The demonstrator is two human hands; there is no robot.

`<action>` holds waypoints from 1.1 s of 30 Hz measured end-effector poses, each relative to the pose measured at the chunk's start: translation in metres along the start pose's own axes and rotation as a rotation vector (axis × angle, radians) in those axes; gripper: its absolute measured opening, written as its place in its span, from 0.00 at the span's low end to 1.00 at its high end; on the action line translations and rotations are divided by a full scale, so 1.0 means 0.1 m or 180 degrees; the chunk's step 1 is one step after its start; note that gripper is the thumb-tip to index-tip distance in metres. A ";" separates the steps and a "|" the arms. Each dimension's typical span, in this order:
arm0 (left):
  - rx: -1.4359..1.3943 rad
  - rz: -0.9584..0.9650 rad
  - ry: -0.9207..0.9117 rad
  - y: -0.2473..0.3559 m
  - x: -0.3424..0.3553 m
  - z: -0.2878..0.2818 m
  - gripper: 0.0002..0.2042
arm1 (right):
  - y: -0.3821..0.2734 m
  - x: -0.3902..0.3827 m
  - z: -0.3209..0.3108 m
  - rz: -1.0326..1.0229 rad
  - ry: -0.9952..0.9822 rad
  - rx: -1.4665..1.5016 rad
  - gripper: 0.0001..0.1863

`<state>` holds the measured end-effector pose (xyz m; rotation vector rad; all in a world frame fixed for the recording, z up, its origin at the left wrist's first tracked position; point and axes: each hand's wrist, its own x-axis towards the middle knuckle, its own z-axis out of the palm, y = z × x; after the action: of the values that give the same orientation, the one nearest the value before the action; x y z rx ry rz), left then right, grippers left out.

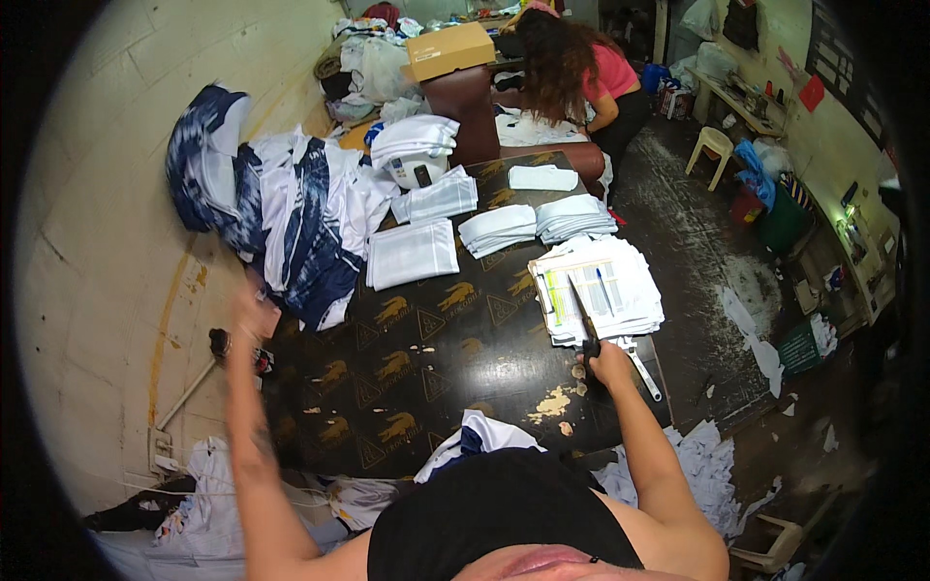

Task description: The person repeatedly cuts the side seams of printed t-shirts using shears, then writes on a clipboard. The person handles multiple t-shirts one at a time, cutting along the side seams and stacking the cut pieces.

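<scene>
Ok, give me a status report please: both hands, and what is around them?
Right hand grips scissors, blades over paper stack. Left hand blurred at blue-and-white garment pile, grasp unclear. Folded white cloths between them on table.

Item count, dark work table and surroundings.

I count two hands of mine: my left hand and my right hand. My right hand holds one pair of scissors. On the table I count four folded white cloth stacks, one small folded white piece, and one stack of white sheets with printed labels. One heap of blue-and-white garments lies at the left. One cardboard box, one white appliance, one white plastic stool and one other person are in view.
</scene>
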<state>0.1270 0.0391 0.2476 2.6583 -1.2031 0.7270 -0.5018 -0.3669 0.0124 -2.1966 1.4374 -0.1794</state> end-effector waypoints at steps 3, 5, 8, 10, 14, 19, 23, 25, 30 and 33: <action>-0.0934 0.0236 -0.2965 1.58 -1.83 0.33 0.23 | 0.04 -0.07 0.08 -0.0075 -0.0079 0.0073 0.29; -0.1826 -0.0163 -0.4026 2.45 -2.92 0.45 0.21 | -0.02 -0.15 0.16 0.0121 -0.0259 0.0062 0.32; -0.2344 0.0153 -0.3122 3.07 -3.37 0.47 0.13 | -0.39 -0.37 0.39 -0.0832 0.0446 0.0029 0.42; -0.2297 0.0863 -0.2297 3.07 -2.80 0.35 0.09 | -0.88 -0.61 0.63 -0.2046 0.0139 0.1117 0.49; -0.2110 -0.0476 0.0507 2.43 -1.05 -0.24 0.10 | -2.10 -1.13 0.59 -0.3077 -0.3412 0.1266 0.50; -0.1337 0.0979 -0.0801 2.10 -0.38 -1.14 0.22 | -3.10 0.09 -1.69 -0.3846 -0.0807 0.0922 0.08; -0.0853 0.0684 -0.1677 2.28 -0.32 -2.32 0.19 | -2.60 1.17 -3.66 -0.2922 0.1804 -0.0026 0.10; -0.0613 0.0565 0.1295 2.00 -0.16 -3.03 0.21 | -2.10 1.30 -4.12 -0.2352 0.2319 -0.0590 0.12; -0.0534 -0.0314 0.1182 0.74 0.14 -2.97 0.29 | -1.68 1.58 -4.08 -0.1699 0.1963 -0.1845 0.17; -0.1392 -0.0590 -0.0534 0.47 0.17 -1.67 0.35 | -2.02 1.84 -3.48 -0.2239 0.1493 -0.2022 0.20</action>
<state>0.0397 0.0480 0.3986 2.4466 -0.9922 0.1854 -0.3866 -0.5842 0.3805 -3.3036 0.9236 -0.5721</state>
